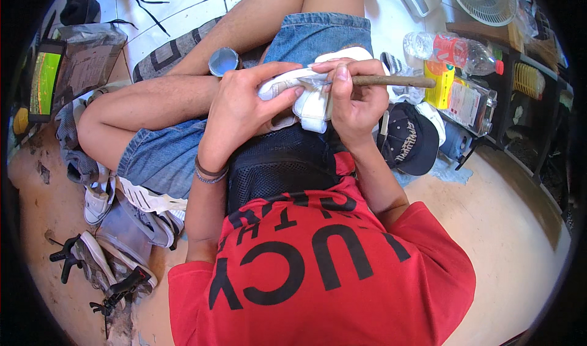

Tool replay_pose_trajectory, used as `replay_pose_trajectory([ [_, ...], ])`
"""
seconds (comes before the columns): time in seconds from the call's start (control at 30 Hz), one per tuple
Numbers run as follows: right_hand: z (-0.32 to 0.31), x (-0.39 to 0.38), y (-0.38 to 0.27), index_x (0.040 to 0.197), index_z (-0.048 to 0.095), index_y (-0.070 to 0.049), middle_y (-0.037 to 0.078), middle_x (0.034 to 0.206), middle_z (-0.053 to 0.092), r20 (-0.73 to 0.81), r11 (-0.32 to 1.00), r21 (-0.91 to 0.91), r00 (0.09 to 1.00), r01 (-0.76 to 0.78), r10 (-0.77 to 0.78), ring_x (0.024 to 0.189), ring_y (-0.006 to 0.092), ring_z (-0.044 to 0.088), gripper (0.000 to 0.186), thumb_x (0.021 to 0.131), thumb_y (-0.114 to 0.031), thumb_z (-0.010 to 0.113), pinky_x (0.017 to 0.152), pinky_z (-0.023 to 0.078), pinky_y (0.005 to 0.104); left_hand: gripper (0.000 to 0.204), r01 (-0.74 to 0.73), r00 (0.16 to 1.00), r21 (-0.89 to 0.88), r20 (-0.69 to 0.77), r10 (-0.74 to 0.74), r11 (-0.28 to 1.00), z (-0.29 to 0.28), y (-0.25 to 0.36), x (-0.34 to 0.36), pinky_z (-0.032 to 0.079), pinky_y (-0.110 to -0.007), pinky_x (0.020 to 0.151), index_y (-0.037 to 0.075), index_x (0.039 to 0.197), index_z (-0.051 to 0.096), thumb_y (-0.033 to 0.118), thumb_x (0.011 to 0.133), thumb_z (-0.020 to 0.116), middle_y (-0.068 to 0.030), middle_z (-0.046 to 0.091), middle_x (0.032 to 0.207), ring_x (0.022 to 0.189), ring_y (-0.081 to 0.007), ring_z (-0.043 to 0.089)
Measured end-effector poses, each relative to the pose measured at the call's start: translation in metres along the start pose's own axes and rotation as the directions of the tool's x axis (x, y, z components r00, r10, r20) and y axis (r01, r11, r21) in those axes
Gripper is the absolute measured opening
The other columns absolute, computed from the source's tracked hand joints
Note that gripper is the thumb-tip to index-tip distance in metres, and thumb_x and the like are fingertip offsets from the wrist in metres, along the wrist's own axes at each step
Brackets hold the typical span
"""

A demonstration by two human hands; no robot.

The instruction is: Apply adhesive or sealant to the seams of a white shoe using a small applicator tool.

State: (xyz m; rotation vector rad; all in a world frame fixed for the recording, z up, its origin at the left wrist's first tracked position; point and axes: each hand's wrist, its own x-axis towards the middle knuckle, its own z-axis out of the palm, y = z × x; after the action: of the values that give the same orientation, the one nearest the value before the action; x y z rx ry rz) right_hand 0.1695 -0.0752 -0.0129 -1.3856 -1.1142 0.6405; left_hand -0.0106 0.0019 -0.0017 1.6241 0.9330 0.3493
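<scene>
Over my lap, my left hand (241,104) is closed round one end of a white shoe (282,88), thumb on its near side and fingers across the top. A broad white strap or flap (313,115) hangs from the shoe toward me. My right hand (358,104) grips a tool with a long round wooden handle (406,82). Its handle points right, and its working end is at the shoe, too hidden by my fingers to make out. Against my bent leg, just beyond my left hand, stands a small round tin (223,61) with pale blue-grey contents.
Right of me are a clear plastic bottle (449,51), a yellow box (439,80), a black cap (408,139) and a dark shelf (520,107). A white fan (483,0) stands far right. Several shoes, some with black clamps (67,257), lie at left near a lit screen (46,83).
</scene>
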Motion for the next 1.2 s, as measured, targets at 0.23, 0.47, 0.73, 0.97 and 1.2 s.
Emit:
replay_pose_trajectory([
  [0.23, -0.002, 0.0, 0.002, 0.096, 0.054, 0.0, 0.016, 0.091, 0.074, 0.078, 0.987, -0.098, 0.99, 0.126, -0.118, 0.081, 0.0222, 0.07, 0.01, 0.096, -0.005, 0.062, 0.074, 0.055, 0.0341, 0.033, 0.012, 1.0, -0.019, 0.003, -0.012, 1.0, 0.001, 0.0, 0.002, 0.054, -0.029, 0.076, 0.001, 0.115, 0.072, 0.015, 0.086, 0.074, -0.0126, 0.075, 0.095, 0.085, -0.0153, 0.07],
  [0.47, -0.021, 0.013, -0.01, 0.096, 0.053, 0.0, 0.014, 0.089, 0.074, 0.07, 0.998, -0.06, 0.997, 0.031, -0.027, 0.083, 0.0228, 0.069, 0.009, 0.097, -0.005, 0.06, 0.076, 0.054, 0.0355, 0.035, -0.067, 0.997, 0.004, -0.023, 0.067, 0.998, -0.003, 0.006, 0.01, 0.056, -0.037, 0.071, 0.007, 0.108, 0.074, 0.03, 0.083, 0.075, -0.0173, 0.073, 0.085, 0.077, -0.0313, 0.073],
  [0.73, -0.076, 0.051, 0.008, 0.107, 0.046, -0.005, 0.01, 0.09, 0.061, -0.213, 0.969, 0.185, 0.956, -0.165, 0.204, 0.079, 0.0155, 0.061, 0.014, 0.106, -0.017, 0.051, 0.08, 0.057, 0.0333, 0.052, -0.064, 0.981, 0.35, -0.147, 0.122, 0.934, 0.008, 0.02, 0.002, 0.052, -0.047, 0.061, 0.008, 0.088, 0.064, 0.06, 0.083, 0.07, -0.0169, 0.068, 0.077, 0.073, -0.0392, 0.067],
  [0.97, -0.058, 0.048, 0.043, 0.109, 0.045, -0.006, 0.009, 0.088, 0.058, -0.015, 0.923, 0.212, 0.944, -0.32, 0.331, 0.074, 0.0221, 0.068, 0.017, 0.107, -0.022, 0.05, 0.073, 0.062, 0.0406, 0.053, -0.116, 0.984, 0.197, -0.113, 0.14, 0.973, 0.003, 0.003, -0.004, 0.05, -0.049, 0.062, 0.006, 0.089, 0.064, 0.059, 0.091, 0.061, -0.0194, 0.067, 0.073, 0.07, -0.04, 0.067],
  [1.2, -0.056, 0.058, 0.05, 0.111, 0.046, -0.005, 0.007, 0.088, 0.056, 0.043, 0.928, 0.237, 0.957, -0.288, 0.287, 0.073, 0.0207, 0.066, 0.02, 0.108, -0.025, 0.049, 0.073, 0.062, 0.0408, 0.048, -0.188, 0.982, -0.004, -0.034, 0.188, 0.982, -0.007, -0.02, 0.003, 0.054, -0.044, 0.068, 0.002, 0.101, 0.071, 0.048, 0.094, 0.061, -0.0231, 0.07, 0.08, 0.072, -0.038, 0.07],
])
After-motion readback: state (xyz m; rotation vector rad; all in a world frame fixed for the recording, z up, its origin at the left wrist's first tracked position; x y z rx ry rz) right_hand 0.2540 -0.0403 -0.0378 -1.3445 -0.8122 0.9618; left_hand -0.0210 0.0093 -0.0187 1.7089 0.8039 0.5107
